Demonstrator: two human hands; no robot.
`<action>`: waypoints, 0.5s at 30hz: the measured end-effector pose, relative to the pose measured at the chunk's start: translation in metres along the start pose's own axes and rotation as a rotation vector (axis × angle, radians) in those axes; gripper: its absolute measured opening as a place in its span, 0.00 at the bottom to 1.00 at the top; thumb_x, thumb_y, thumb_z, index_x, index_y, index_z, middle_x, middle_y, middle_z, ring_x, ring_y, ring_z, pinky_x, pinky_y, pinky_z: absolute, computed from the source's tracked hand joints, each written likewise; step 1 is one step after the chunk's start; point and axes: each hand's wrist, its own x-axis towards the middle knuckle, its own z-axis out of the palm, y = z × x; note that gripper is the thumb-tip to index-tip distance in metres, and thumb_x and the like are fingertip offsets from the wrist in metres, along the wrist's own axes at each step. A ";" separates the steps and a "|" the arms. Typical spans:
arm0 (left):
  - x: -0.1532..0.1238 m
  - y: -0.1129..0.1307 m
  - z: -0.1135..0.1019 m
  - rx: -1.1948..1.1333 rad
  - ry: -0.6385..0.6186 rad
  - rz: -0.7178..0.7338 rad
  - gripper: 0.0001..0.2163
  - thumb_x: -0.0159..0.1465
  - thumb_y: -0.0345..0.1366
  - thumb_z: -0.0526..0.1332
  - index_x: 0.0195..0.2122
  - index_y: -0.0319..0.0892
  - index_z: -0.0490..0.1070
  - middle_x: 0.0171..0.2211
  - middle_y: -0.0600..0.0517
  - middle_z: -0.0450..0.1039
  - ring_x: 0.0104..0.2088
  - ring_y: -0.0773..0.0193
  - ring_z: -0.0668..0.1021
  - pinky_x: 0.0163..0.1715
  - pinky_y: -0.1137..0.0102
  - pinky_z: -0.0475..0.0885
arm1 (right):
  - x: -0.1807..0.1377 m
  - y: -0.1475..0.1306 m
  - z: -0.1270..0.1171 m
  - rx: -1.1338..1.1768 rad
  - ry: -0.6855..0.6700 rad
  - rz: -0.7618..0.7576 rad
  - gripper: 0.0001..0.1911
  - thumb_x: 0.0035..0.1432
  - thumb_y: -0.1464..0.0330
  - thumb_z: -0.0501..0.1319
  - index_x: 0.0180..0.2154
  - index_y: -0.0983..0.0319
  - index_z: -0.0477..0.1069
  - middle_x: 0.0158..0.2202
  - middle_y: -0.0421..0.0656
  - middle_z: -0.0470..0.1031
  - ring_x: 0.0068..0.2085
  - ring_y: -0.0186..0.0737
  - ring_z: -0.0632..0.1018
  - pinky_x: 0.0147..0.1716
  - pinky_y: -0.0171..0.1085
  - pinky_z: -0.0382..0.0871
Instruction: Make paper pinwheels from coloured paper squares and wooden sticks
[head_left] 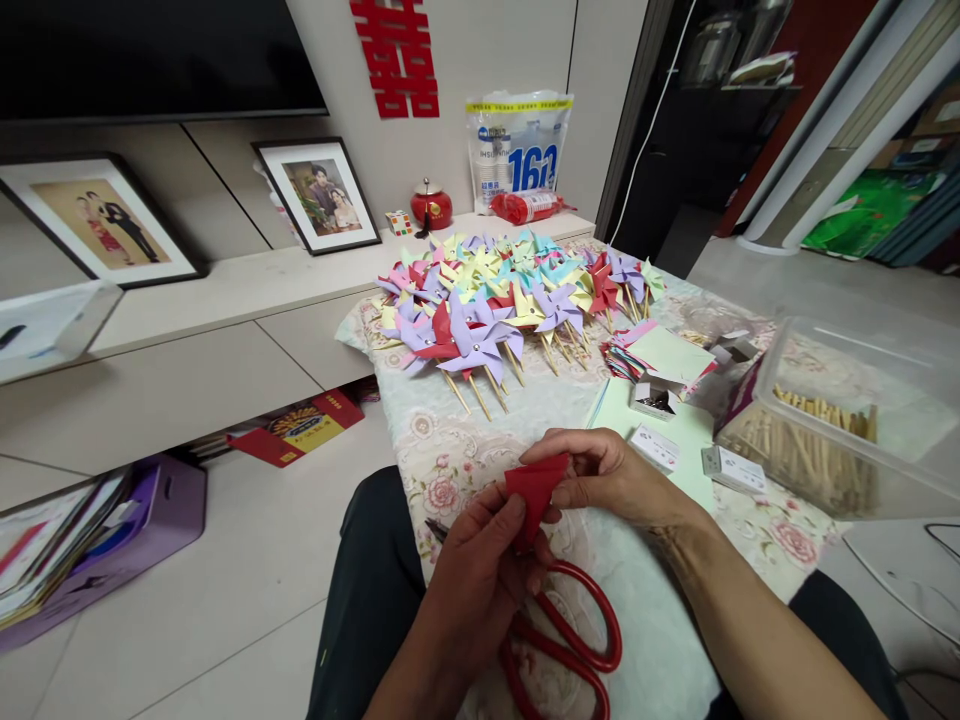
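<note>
A small folded piece of red paper is held between my two hands above the near end of the table. My left hand pinches its lower left side, thumb on top. At the upper right edge, my right hand grips the paper between thumb and fingers. Red-handled scissors lie beneath my left hand, blade tip poking out to its left. Farther back, many paper pinwheels on wooden sticks are heaped together in purple, yellow, red and blue.
Right of my hands are a stack of coloured paper, an open small box, white small boxes and a clear plastic bin of wooden sticks. A flowered tablecloth covers the table. Behind stands a cabinet with framed photos.
</note>
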 end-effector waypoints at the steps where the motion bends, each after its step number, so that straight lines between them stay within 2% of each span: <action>1: -0.001 0.000 0.001 -0.013 -0.003 -0.008 0.11 0.59 0.38 0.70 0.39 0.37 0.75 0.32 0.51 0.76 0.23 0.71 0.74 0.19 0.78 0.66 | 0.000 0.000 0.000 -0.011 -0.001 -0.009 0.16 0.53 0.71 0.72 0.45 0.59 0.79 0.35 0.40 0.80 0.30 0.32 0.79 0.33 0.33 0.74; 6: -0.003 0.000 0.004 -0.064 -0.005 -0.049 0.12 0.59 0.37 0.71 0.40 0.37 0.76 0.32 0.50 0.75 0.23 0.72 0.73 0.19 0.78 0.65 | 0.001 0.003 -0.002 0.004 -0.041 -0.024 0.21 0.53 0.73 0.72 0.50 0.57 0.78 0.33 0.38 0.79 0.29 0.32 0.79 0.32 0.32 0.75; 11: -0.002 0.000 0.006 -0.104 -0.020 -0.041 0.10 0.59 0.37 0.71 0.38 0.37 0.78 0.33 0.51 0.75 0.23 0.74 0.72 0.19 0.79 0.65 | 0.001 0.002 -0.002 -0.042 -0.015 -0.052 0.16 0.53 0.73 0.72 0.45 0.59 0.80 0.35 0.39 0.77 0.30 0.31 0.79 0.32 0.31 0.75; 15: -0.001 -0.004 0.005 -0.095 0.028 -0.031 0.11 0.57 0.38 0.72 0.38 0.38 0.78 0.30 0.53 0.73 0.25 0.72 0.73 0.21 0.79 0.67 | 0.001 0.001 -0.003 -0.106 0.015 -0.045 0.15 0.52 0.73 0.72 0.44 0.59 0.80 0.38 0.40 0.76 0.33 0.32 0.79 0.34 0.31 0.75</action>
